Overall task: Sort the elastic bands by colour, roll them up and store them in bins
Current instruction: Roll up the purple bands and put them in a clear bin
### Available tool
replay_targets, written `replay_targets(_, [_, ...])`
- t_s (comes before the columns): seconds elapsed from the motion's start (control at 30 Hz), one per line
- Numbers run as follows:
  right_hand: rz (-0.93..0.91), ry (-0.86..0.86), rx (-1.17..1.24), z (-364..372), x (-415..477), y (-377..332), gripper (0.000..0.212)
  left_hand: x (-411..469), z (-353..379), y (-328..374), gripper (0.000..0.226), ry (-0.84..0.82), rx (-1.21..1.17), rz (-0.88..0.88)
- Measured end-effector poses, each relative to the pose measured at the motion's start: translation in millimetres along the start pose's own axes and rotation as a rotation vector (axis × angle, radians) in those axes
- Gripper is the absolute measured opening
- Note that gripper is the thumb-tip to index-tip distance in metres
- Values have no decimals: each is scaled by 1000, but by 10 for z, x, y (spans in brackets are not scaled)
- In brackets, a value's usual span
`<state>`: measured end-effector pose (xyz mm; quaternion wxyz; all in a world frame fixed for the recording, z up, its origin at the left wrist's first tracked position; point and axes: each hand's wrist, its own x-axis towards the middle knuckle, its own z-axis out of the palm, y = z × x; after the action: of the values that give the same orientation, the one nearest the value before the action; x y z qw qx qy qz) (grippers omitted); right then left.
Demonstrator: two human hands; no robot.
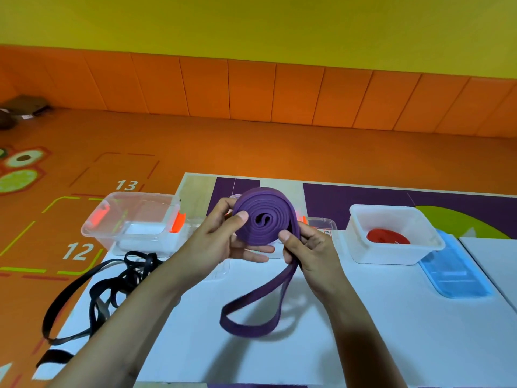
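Above the middle of the white table (377, 331), both hands hold a wide purple elastic band (265, 217) that is mostly wound into a flat spiral. The left hand (223, 239) grasps the coil, with its thumb pressed on the near face and its fingers spread behind. The right hand (307, 250) pinches the outer wrap where the unwound tail (251, 320) leaves the coil. That tail drops as a loose loop whose low end lies on the table, near the person.

The step in hand looks like finishing the roll. To do it well, the left thumb should pin the layers so the spiral cannot spring open. The right hand should feed the tail on flat, edge aligned with edge and under light tension, taking care that the doubled strands do not twist.

Just right of the hands, a white plastic bin (391, 207) holds a rolled red band (387, 236), and a blue lid (453, 275) lies beside it. A clear plastic bin with orange clips (145, 195) sits at the far left corner. Another clear container (321, 222) shows only in part behind the hands, and I cannot tell what it holds. A tangle of black bands (112, 287) sprawls over the table's left edge, not yet rolled. Purple should go in a bin apart from the red one.
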<state>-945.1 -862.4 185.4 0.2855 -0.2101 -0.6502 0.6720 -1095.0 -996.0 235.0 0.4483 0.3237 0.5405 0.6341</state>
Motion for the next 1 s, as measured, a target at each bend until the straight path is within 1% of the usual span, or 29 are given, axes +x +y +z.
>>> replay_targets(0.07, [5, -19, -36, -15, -7, -13, 19, -22, -43, 14, 15, 15, 77, -59])
replay_targets(0.1, [6, -32, -59, -31, -15, -11, 15, -33, -89, 29, 12, 27, 192, -58])
replay_targets(0.13, [11, -47, -79, -42, -23, -15, 11, -45, -153, 51, 9, 43, 351, -24])
replay_targets(0.17, [17, -67, -91, -56, -28, -23, 8, -52, -221, 81, 10, 60, 526, 32])
replay_targets(0.2, [26, -93, -101, -66, -30, -35, 6, -53, -283, 119, 18, 68, 682, 86])
replay_targets(0.23, [34, -121, -116, -78, -24, -43, 4, -37, -327, 154, 25, 60, 783, 127])
replay_targets(0.27, [40, -146, -137, -85, -20, -61, 4, -18, -344, 186, 27, 24, 835, 140])
replay_targets(0.3, [42, -165, -156, -89, -15, -75, 6, -1, -343, 213, 24, -32, 850, 130])
replay_targets(0.37, [43, -178, -163, -97, -17, -89, 8, 22, -329, 225, 15, -112, 825, 75])
replay_targets(0.43, [46, -155, -126, -113, -12, -97, 9, 27, -316, 205, 16, -124, 741, 69])
replay_targets(0.53, [30, -111, -32, -135, 5, -98, 19, 24, -263, 126, 22, -93, 555, 110])
replay_targets(0.67, [28, -38, 31, -117, 18, -52, 30, 30, -140, 37, 19, -43, 336, 105])
replay_targets(0.8, [15, 16, 39, -51, 21, 7, 28, 52, -63, -22, 23, 18, 193, 78])
replay_targets(0.87, [14, 34, 29, -26, 24, 17, 27, 47, -31, -64, 20, 18, 121, 36])
replay_targets(0.93, [20, 35, -16, -29, 23, 25, 20, 39, -39, -76, 15, 27, 121, -34])
replay_targets(1.0, [24, 7, -62, -33, 12, 33, 12, 37, -125, -54, 10, 44, 268, -66])
